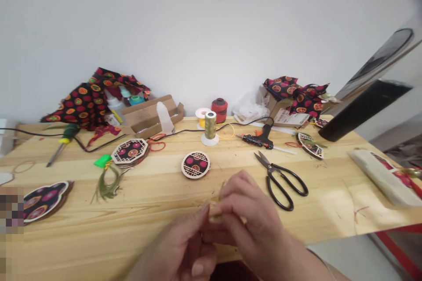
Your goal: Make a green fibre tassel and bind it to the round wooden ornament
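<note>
My left hand (184, 243) and my right hand (252, 217) meet over the front of the table, fingertips touching. Both are closed in a pinch; whatever lies between the fingers is hidden or too small to name. Just beyond them rests a round, lattice-framed ornament (195, 165) with dark patterned fabric inside. To the right of my right hand lie black-handled scissors (271, 171), blades slightly apart. Farther left are an octagonal ornament (130, 151) and an olive-green tassel (108, 183).
A gold thread spool (210, 126) stands mid-table before a red thread spool (219, 110). Right of them lies a glue gun (260, 140). A screwdriver (61, 147) and cardboard box (150, 116) are at left. A black tube-like object (362, 109) leans at right, near a fan-shaped ornament (310, 145).
</note>
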`<action>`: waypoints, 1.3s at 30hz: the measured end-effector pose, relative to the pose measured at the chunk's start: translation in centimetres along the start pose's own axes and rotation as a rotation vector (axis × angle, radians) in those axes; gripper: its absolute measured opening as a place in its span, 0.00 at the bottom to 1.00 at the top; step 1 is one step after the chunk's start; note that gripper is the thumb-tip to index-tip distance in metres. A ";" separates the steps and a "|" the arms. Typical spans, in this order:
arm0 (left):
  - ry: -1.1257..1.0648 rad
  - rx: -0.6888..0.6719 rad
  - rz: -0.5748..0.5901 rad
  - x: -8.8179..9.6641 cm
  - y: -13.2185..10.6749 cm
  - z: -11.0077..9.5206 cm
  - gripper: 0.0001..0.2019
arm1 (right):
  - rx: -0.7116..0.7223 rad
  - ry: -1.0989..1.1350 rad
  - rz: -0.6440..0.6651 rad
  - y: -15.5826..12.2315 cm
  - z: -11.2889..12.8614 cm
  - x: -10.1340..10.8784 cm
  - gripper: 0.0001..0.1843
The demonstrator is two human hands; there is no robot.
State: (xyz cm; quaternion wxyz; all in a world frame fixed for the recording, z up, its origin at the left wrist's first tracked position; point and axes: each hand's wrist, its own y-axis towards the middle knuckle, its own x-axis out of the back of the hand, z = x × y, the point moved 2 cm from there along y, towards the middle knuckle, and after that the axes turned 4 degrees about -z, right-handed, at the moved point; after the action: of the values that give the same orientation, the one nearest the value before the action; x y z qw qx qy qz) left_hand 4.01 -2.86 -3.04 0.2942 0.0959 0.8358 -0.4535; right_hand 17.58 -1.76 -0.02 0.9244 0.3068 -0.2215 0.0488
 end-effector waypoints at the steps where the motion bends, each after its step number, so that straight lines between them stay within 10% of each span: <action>1: -0.039 0.006 -0.021 0.2 0.2 0.1 0.09 | 0.059 -0.028 0.020 -0.6 0.2 -0.3 0.10; 28: 0.226 -0.292 -0.083 2.0 2.7 -1.1 0.07 | 0.208 0.111 0.358 -5.5 -2.3 -3.8 0.06; 39: 0.124 -0.219 -0.044 2.0 2.5 -1.3 0.07 | 0.388 0.165 0.487 -5.1 -2.3 -4.7 0.08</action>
State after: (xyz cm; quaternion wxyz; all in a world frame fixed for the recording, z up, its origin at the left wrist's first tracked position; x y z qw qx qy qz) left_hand 2.90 -0.57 -5.37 0.2408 0.0729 0.8988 -0.3589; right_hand 15.36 -4.31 -6.50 0.8247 0.4102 -0.1992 0.3344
